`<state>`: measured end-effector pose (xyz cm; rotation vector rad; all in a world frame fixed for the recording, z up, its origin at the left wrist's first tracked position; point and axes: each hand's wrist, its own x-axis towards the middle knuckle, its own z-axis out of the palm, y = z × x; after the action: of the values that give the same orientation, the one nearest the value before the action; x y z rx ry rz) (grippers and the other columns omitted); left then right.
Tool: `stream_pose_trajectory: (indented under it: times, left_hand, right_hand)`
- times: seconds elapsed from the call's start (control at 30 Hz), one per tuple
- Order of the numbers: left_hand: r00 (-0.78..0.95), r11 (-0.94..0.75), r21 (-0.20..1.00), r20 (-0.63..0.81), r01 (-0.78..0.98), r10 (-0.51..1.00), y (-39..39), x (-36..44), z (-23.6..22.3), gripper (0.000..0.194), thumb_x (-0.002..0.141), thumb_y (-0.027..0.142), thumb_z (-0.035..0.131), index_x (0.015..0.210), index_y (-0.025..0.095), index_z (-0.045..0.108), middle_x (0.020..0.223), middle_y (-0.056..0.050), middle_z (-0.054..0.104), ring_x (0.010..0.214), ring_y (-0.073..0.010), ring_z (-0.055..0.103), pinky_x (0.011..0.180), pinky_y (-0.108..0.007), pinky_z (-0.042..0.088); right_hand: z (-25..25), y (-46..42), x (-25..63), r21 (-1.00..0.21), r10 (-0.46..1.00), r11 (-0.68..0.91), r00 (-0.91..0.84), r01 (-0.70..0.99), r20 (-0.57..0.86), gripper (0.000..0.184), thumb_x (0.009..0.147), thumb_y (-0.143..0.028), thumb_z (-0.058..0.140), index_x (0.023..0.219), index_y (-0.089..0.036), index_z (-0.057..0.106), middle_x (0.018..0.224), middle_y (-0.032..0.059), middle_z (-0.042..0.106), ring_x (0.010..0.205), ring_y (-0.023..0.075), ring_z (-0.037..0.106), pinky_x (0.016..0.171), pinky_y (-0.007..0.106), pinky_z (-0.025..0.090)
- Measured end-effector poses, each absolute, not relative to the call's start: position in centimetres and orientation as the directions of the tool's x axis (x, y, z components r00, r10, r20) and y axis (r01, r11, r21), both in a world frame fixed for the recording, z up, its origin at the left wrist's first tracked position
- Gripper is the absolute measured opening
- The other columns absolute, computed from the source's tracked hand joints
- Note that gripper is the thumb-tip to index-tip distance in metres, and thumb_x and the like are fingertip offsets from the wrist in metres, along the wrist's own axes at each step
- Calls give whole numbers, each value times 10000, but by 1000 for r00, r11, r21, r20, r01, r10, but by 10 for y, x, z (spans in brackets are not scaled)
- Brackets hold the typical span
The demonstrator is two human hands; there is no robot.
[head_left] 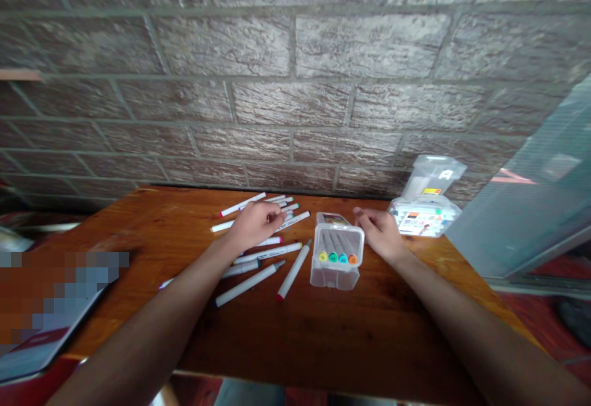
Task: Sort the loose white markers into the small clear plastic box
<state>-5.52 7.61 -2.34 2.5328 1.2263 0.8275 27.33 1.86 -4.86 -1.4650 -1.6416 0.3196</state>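
Observation:
My left hand is over the loose white markers left of centre, its fingers curled in a pinch among them. Whatever is between those fingertips is hidden. A clear plastic marker case stands open just right of the pile, with several markers inside showing yellow, green, blue and orange ends. At the case's right rear side is my right hand, fingers curled and fingertips close to its edge. Whether they grip the case is not clear. One red-ended marker lies between the pile and the case.
A second clear case with a raised lid stands at the table's back right. A brick wall rises behind the wooden table. At the left lies a flat, dark-edged device, partly blurred out.

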Motion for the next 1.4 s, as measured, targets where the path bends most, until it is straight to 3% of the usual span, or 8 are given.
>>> stream_pose_trajectory:
  times: [0.13,0.27,0.67,1.07,1.4]
  left_hand:
    - [525,-633,398,355,664,774,78,-55,-27,188,958,288,656,833,207,771,835,-25,782,734,-174,669,701,-275,424]
    - [529,-623,384,330,681,782,78,-56,-28,155,950,285,680,879,219,801,884,-30,815,723,-179,684,692,-279,437]
    - [543,-607,347,273,715,794,78,-54,-32,170,929,293,679,854,228,817,851,-35,821,738,-194,702,679,-281,446]
    - [565,-609,388,234,692,791,77,-51,-37,157,923,255,688,837,209,811,809,-35,803,712,-189,694,662,-288,431]
    - [549,-599,377,243,706,800,74,-47,-40,205,929,258,686,758,222,795,831,-51,796,803,-224,703,700,-302,423]
  right_hand:
    - [-50,19,274,-695,894,276,89,664,439,686,996,-747,472,588,-219,634,526,49,635,522,191,585,558,324,416]
    - [-51,20,275,-697,896,277,85,661,436,669,1011,-708,475,590,-216,642,520,44,625,512,186,572,556,323,413]
    - [-51,20,276,-700,899,288,66,653,432,658,1022,-698,475,610,-219,660,524,42,658,495,187,603,550,315,420]
    - [-50,19,275,-697,897,289,68,656,436,653,1008,-696,499,610,-211,679,538,55,677,514,196,617,558,319,433]
    - [-50,19,274,-708,903,286,66,646,425,631,1013,-679,505,646,-203,698,548,56,686,520,194,623,559,314,446]
